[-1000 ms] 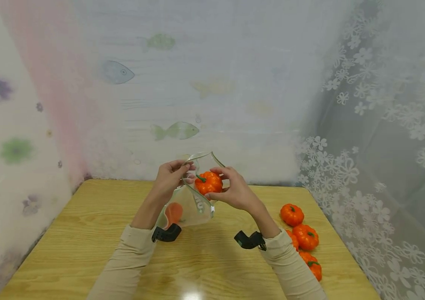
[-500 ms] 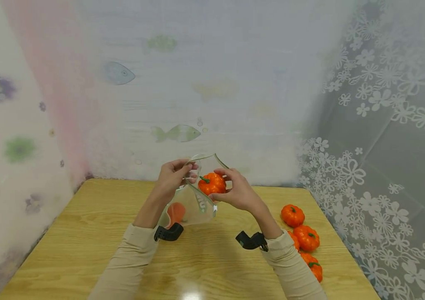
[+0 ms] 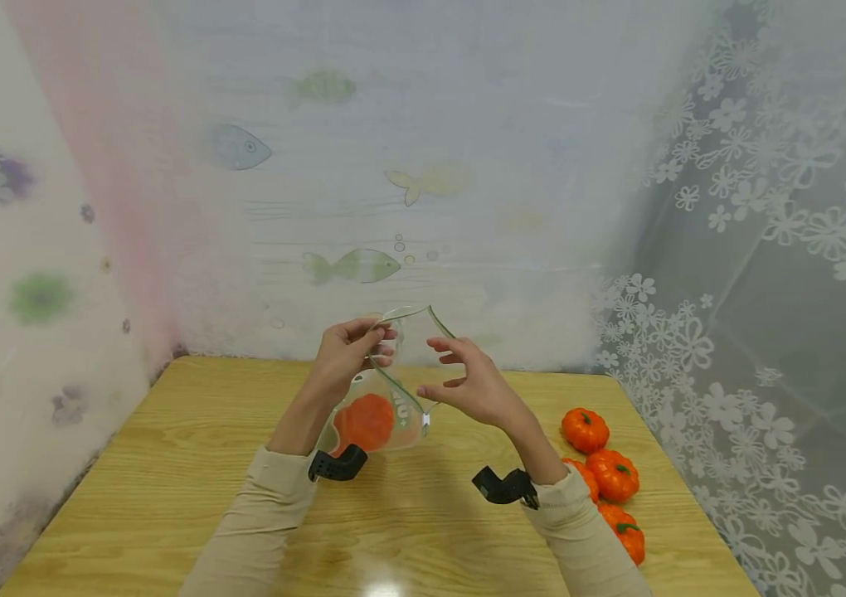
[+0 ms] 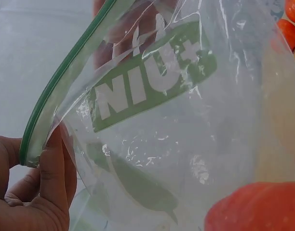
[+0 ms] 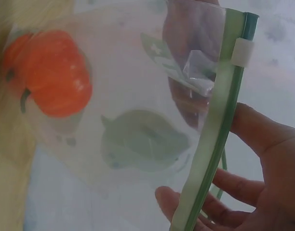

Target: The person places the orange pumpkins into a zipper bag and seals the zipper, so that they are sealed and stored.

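Note:
My left hand (image 3: 348, 352) pinches the rim of a clear slider zip bag (image 4: 220, 139) with green edging and a "NIU+" print. The mouth of the bag gapes toward the right. Inside, low in the bag, lie orange toy pumpkins (image 3: 367, 421) with green stems; two overlap in the right wrist view, where one pumpkin (image 5: 60, 72) shows fully. At the bag's mouth my right hand (image 3: 471, 385) holds nothing, thumb and fingers spread apart. Its fingertips (image 5: 167, 199) show at the green zip edge, and a white slider (image 5: 242, 52) sits higher up that edge.
Several more orange pumpkins (image 3: 585, 429) sit on the right side of the wooden table (image 3: 192, 464), beside the right forearm. A patterned curtain (image 3: 498, 232) hangs behind the table. Black wrist cameras (image 3: 501, 485) are strapped to both wrists.
The pumpkin my right hand was holding at the bag's mouth has been let go and now lies low in the bag with the other. The left hand keeps its pinch on the rim.

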`<action>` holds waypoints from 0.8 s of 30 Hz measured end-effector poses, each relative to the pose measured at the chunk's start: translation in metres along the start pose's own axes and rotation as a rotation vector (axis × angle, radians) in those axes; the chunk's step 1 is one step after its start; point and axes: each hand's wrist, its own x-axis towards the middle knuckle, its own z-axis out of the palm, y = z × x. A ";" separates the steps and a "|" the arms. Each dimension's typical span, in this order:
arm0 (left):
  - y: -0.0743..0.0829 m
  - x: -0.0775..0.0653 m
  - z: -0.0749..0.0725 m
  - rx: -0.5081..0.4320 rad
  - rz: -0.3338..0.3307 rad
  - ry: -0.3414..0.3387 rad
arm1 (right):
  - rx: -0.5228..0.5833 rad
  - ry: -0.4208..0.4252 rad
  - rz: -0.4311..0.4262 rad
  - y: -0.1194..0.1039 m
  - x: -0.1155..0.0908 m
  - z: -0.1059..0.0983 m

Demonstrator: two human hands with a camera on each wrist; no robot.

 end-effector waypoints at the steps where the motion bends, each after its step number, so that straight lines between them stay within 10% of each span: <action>1: 0.000 0.000 0.000 0.003 0.003 -0.002 | 0.011 0.000 -0.006 -0.001 -0.001 0.000; 16: 0.003 -0.016 0.010 0.016 0.008 0.033 | 0.208 0.327 -0.296 0.017 -0.030 0.013; 24: 0.001 -0.020 0.010 0.010 -0.004 0.036 | 0.312 0.489 -0.236 0.037 -0.050 0.015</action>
